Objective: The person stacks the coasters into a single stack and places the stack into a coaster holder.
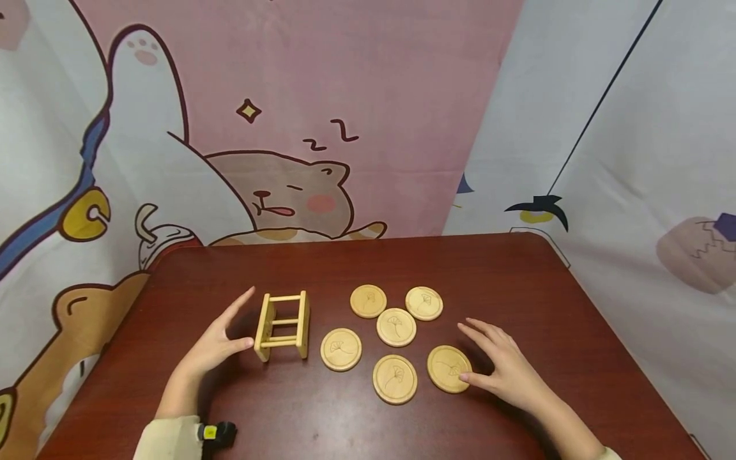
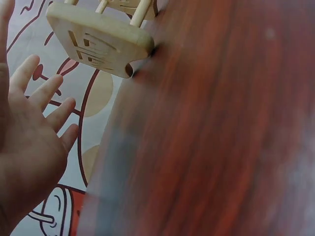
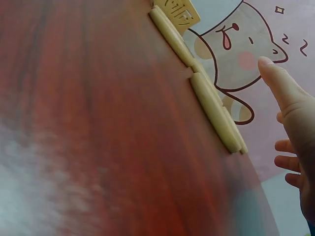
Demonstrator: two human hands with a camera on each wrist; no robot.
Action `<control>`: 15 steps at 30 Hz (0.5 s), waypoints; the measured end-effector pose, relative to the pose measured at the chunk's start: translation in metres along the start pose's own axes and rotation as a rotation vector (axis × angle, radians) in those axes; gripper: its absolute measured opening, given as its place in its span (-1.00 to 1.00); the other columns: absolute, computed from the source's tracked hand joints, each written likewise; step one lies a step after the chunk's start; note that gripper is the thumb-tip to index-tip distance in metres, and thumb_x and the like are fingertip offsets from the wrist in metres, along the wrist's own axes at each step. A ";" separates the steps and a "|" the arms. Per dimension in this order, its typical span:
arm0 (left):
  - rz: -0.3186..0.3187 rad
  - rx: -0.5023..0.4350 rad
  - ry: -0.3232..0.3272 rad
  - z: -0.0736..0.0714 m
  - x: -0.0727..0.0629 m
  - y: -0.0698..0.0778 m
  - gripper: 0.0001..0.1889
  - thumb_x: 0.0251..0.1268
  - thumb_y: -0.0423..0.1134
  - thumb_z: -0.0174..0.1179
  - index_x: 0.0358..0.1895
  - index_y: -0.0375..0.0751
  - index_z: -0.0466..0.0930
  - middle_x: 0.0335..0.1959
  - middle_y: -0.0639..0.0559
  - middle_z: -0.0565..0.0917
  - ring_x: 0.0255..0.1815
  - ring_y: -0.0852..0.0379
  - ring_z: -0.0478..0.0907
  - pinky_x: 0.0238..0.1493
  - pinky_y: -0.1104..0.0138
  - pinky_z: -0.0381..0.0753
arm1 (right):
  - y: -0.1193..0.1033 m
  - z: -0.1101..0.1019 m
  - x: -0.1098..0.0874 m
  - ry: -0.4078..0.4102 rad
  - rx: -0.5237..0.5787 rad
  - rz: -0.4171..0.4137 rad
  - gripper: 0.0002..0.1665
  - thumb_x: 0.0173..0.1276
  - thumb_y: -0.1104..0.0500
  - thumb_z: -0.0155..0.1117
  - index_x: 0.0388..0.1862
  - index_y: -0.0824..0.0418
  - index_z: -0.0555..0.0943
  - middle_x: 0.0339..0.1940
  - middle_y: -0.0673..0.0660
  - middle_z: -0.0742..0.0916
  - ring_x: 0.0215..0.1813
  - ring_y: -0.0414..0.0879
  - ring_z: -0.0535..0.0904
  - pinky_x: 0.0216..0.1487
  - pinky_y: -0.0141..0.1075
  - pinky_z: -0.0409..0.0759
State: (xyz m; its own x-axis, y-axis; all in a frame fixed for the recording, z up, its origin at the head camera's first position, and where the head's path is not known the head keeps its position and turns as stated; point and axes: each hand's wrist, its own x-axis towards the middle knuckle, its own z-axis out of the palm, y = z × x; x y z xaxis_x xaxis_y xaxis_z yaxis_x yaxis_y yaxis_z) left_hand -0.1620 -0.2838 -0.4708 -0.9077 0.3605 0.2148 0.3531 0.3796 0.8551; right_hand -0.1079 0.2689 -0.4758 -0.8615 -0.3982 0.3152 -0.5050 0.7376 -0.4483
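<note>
A small wooden rack (image 1: 303,326) with crossbars stands at the left of the table. Just left of it is my left hand (image 1: 209,348), thumb and fingers spread, with a thumb tip close to the rack's side. The left wrist view shows cut-out marks on the rack's side panel (image 2: 98,44) and the hand (image 2: 32,132) holding nothing. Several round wooden coasters lie flat to the right, each engraved with a leaf-like sprig. My right hand (image 1: 506,367) hovers by the rightmost coaster (image 1: 447,368), its thumb overlapping that coaster's edge in the head view, fingers extended.
Other coasters sit mid-table, among them a front one (image 1: 395,379), a left one (image 1: 341,349) and a central one (image 1: 396,327). The dark red wooden table (image 1: 276,415) meets a cartoon-printed cloth (image 1: 402,115) behind. A black strap device (image 1: 221,434) is at my left wrist.
</note>
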 end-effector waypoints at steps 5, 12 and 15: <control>0.031 -0.083 -0.012 0.002 0.001 -0.008 -0.03 0.04 -0.24 0.42 0.52 -0.03 0.03 0.51 -0.06 0.08 0.47 0.13 -0.03 0.23 -0.28 -0.14 | 0.000 0.009 -0.005 -0.024 0.046 0.002 0.01 -0.03 -0.20 0.53 0.38 0.11 0.39 0.35 0.17 0.41 0.30 0.13 0.27 0.11 0.23 0.13; 0.043 -0.171 -0.052 0.008 0.003 -0.019 -0.02 0.03 -0.29 0.42 0.52 -0.04 0.03 0.50 -0.10 0.09 0.46 0.19 0.02 0.29 0.46 0.00 | -0.001 0.019 -0.009 -0.058 0.080 -0.004 0.04 -0.07 -0.29 0.50 0.37 0.08 0.41 0.32 0.11 0.45 0.29 0.10 0.30 0.11 0.20 0.19; 0.029 -0.182 -0.063 0.010 0.002 -0.022 -0.04 0.05 -0.31 0.41 0.52 -0.02 0.04 0.49 -0.11 0.11 0.44 0.21 0.05 0.25 0.51 0.03 | -0.001 0.023 -0.010 -0.051 0.086 -0.023 0.05 -0.11 -0.31 0.50 0.36 0.08 0.43 0.29 0.07 0.47 0.27 0.06 0.31 0.11 0.14 0.19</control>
State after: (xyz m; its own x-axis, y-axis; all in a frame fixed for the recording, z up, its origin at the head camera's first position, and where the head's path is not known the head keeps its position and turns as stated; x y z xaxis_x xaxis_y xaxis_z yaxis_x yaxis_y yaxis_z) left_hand -0.1695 -0.2831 -0.4935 -0.8796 0.4239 0.2160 0.3273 0.2097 0.9214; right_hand -0.1003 0.2597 -0.4982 -0.8499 -0.4435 0.2845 -0.5258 0.6792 -0.5121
